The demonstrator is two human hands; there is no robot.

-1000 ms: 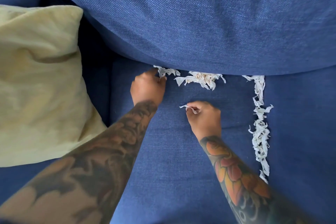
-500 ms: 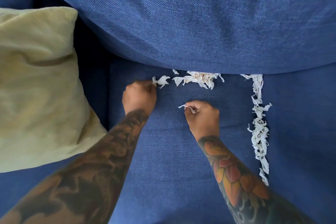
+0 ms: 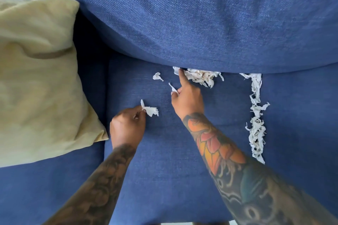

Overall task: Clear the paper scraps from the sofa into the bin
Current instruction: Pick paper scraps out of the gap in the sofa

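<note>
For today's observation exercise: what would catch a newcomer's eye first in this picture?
White paper scraps stand out against the blue sofa: a heap at the foot of the back cushion and a long strip running down the seat on the right. Two tattooed arms reach in; the left hand pinches a scrap, and the right hand points a finger into the heap. A pale yellow cushion fills the left side.

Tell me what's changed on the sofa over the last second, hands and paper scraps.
The left hand drew back toward the person, pinching a scrap pulled from the back crease. The right hand, with a small scrap kept in its curled fingers, reached forward; its forefinger now touches the pile under the back cushion. One loose scrap lies apart. The long strip of scraps and the pillow stayed put.
</note>
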